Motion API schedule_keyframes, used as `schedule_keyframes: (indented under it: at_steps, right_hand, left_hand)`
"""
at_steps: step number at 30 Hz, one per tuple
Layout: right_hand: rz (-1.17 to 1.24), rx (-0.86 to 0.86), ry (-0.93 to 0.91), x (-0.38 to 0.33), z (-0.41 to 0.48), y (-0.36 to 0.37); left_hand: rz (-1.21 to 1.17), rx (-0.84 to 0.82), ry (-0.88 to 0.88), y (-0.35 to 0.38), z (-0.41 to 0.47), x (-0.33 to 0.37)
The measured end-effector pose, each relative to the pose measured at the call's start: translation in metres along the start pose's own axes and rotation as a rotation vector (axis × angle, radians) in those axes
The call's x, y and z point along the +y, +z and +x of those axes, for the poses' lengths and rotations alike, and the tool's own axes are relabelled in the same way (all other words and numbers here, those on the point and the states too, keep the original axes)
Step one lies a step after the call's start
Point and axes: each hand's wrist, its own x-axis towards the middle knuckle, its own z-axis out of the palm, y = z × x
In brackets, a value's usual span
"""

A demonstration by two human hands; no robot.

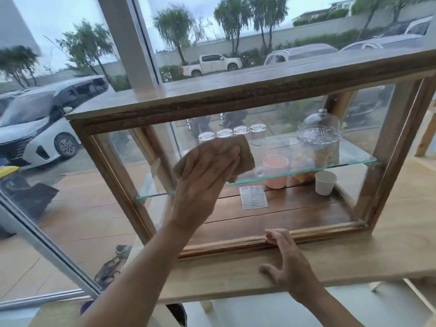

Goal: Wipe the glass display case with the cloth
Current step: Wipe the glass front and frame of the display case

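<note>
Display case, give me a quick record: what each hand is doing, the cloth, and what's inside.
left hand: flat, pressing brown cloth on front glass
right hand: resting on table at display case base
glass shelf: upturned glasses, domed jar
case floor: pink mug, white cup, paper card

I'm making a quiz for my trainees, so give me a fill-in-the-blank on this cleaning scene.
1. The left hand presses a ____ cloth flat against the display case front glass.
2. The right hand rests on the ____ table, fingers touching the case's bottom frame.
3. The pink mug stands on the case's ____ floor.
4. Upturned glasses sit on the ____ shelf.

Missing words: brown; wooden; wooden; glass
</note>
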Motion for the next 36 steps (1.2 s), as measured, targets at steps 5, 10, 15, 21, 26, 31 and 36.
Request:
schedule_keyframes:
  at_steps: [5,10,15,21,26,31,36]
  right_hand:
    - [0.026,0.018,-0.006,0.002,0.001,0.002]
    - [0.008,-0.008,-0.016,0.001,0.002,0.001]
    - [-0.006,-0.008,-0.027,0.006,0.003,0.004]
    - [0.003,-0.014,-0.044,0.006,0.004,0.002]
    - [0.015,-0.027,-0.066,0.009,0.006,0.003]
    - [0.032,-0.034,-0.086,0.011,0.008,0.004]
    - [0.049,-0.044,-0.1,0.014,0.007,0.006]
  left_hand:
    - [0.039,0.047,-0.297,0.001,-0.052,0.007]
    - [-0.07,-0.009,-0.07,0.014,0.004,0.028]
    - [0.027,0.166,-0.401,-0.002,-0.034,0.0]
    - [-0.057,0.069,-0.28,0.022,-0.005,0.043]
    - [0.078,0.286,-0.613,0.003,-0.038,0.008]
    - [-0.013,0.145,-0.522,0.031,-0.032,0.07]
    - [0.098,0.352,-0.731,-0.002,-0.029,0.003]
